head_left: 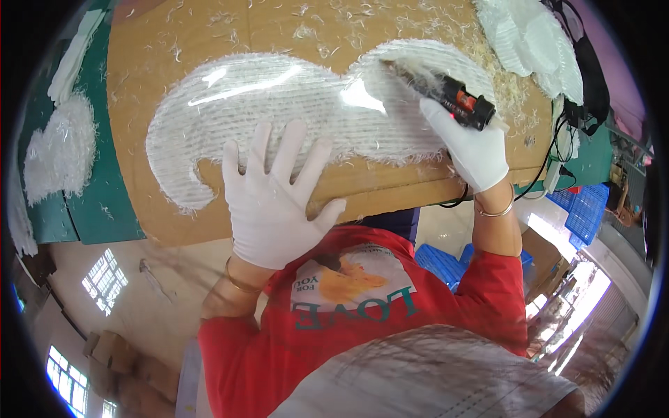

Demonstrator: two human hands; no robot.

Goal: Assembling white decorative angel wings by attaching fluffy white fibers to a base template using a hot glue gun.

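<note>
A white, fuzzy, ribbed fabric piece (pixel 272 104) shaped like a curled moustache lies flat on brown cardboard (pixel 265 31). Bright glare off its surface suggests a clear sheet over it. My left hand (pixel 279 195), in a white glove, is spread with its fingertips on the piece's lower edge. Gloved in white too, my right hand (pixel 474 150) grips a black and orange handheld power tool (pixel 453 99) over the piece's right lobe. The tool's working end is blurred among pale fibres, so its kind cannot be made out.
Loose fibre tufts (pixel 306 31) litter the cardboard, which sits on a green table (pixel 104 216). White fuzzy pieces lie at left (pixel 63 146) and far right (pixel 533 42). A black cable (pixel 550 157) runs along the right side. Blue crates (pixel 587 212) stand beyond the table.
</note>
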